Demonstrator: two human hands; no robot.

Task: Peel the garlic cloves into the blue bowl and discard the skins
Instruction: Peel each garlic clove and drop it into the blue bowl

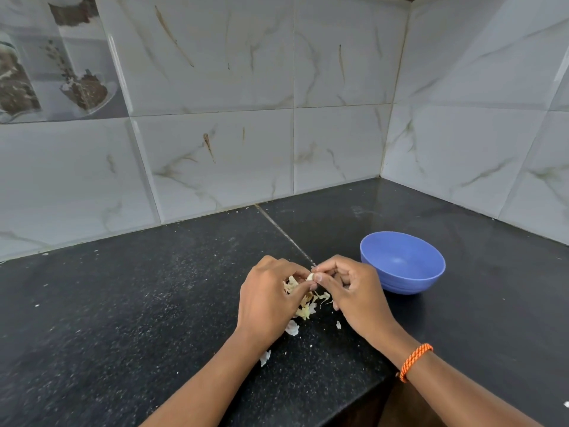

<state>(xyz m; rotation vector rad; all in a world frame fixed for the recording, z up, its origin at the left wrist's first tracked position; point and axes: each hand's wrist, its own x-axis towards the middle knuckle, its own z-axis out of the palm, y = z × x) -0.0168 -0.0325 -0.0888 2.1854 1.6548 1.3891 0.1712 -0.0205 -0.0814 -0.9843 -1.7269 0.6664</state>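
Mid-peel, I see the left hand (268, 300) and right hand (348, 288) pinched shut on the small pale garlic clove (310, 276) above papery loose skins (304, 306); next, probably drop it into the empty round blue plastic bowl (402, 262) just right.

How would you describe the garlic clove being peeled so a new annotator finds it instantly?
On the black countertop, just left of the blue bowl, the left hand and right hand meet fingertip to fingertip. The garlic clove is the small pale nub pinched between them. Unlike the flat, papery skins scattered below, it is rounded and held off the counter.
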